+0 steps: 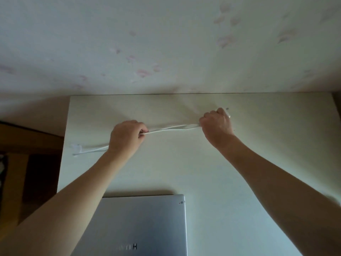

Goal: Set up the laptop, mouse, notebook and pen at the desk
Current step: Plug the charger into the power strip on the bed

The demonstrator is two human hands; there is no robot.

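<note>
A closed silver laptop (pixel 140 224) lies at the near edge of the white desk (pixel 184 167), lid down, its logo facing me. Above the far half of the desk a white cable (pixel 169 128) is stretched between my hands. My left hand (pixel 126 138) pinches it at the left. My right hand (pixel 216 123) is fisted around it at the right, with the cable's end poking out past the knuckles. The cable's other end, a white plug (pixel 77 148), rests on the desk near the left edge. No mouse, notebook or pen is in view.
The desk's far edge meets a pale wall (pixel 166 43) with faint pink flower marks. Left of the desk are a wooden floor (pixel 31 141) and dark furniture (pixel 2 174). My forearms cross the desk on either side of the laptop.
</note>
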